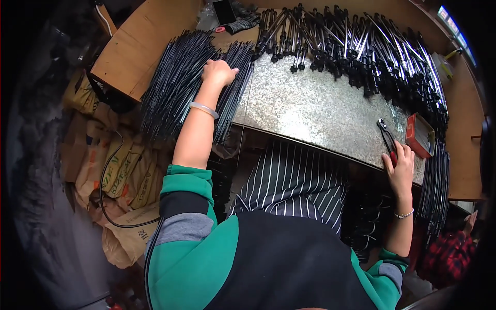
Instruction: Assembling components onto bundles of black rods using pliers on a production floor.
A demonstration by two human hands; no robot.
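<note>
My left hand [219,73] rests on a thick heap of thin black cable-like rods [173,88] at the left of the table, its fingers curled down among them. What those fingers pinch is hidden beneath the hand. At the right front edge, my right hand [402,168] is closed round the red handles of a pair of pliers [386,135]. The pliers' metal jaws point away from me over the speckled tabletop [305,103].
Many shiny rods with black ends [356,44] are piled along the back and right. A red open box [419,135] stands beside my right hand. A glove [243,23] and phone-like dark slab [224,11] lie at the back left. Another person's checked sleeve [447,258] shows lower right.
</note>
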